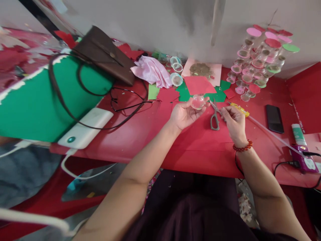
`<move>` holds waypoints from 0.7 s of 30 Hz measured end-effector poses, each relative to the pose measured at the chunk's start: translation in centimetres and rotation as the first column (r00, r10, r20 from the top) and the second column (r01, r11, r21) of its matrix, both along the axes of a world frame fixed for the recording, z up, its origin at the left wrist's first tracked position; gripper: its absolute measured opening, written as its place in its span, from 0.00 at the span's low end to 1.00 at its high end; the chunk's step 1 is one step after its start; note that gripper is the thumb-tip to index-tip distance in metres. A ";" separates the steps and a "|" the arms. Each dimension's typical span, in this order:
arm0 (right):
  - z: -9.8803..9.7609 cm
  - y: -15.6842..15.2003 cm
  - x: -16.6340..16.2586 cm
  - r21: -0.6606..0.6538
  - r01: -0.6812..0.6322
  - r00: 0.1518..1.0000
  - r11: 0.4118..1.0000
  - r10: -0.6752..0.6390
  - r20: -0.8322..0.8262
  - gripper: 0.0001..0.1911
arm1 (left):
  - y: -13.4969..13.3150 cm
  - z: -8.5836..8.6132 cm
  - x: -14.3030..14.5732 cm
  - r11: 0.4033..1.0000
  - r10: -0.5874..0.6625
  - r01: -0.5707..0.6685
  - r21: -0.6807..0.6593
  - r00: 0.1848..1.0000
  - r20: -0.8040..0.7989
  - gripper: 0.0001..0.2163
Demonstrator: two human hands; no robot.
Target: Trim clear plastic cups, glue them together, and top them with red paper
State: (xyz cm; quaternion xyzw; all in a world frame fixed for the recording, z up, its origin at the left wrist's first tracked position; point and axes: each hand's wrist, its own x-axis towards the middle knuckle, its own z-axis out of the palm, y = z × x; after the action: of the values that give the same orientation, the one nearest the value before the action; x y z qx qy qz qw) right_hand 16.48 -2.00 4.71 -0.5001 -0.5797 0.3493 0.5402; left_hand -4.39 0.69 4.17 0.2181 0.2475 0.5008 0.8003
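Note:
My left hand (185, 114) holds a small clear plastic cup (198, 101) between thumb and fingertips, above the red table (140, 134). My right hand (234, 122) is closed in a pinch beside it, with a red bead bracelet (242, 147) on the wrist. What the pinch holds is too small to make out. Grey-handled scissors (214, 116) lie on the table between the two hands. A yellow-handled tool (240, 109) lies just beyond my right hand.
Red and green paper pieces (199, 85) and clear cups (176, 79) lie at the back. A hanging cluster of cups with pink discs (258, 60) is at the right. A phone (274, 118), a glue tube (298, 134), a white power bank (85, 128), a brown bag (105, 55) and a pink cloth (151, 71) surround.

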 end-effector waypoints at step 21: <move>-2.5 0.7 1.3 0.018 0.037 0.606 0.999 -0.036 0.794 0.18 | 0.4 0.9 -0.5 0.984 0.065 -0.049 -0.173 0.994 0.091 0.23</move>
State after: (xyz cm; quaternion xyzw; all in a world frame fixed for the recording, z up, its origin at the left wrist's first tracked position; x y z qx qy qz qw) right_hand 17.82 -1.34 2.18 -0.6149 -0.7487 0.0806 0.2343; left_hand -4.93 1.12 5.07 0.1173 0.2564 0.5105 0.8124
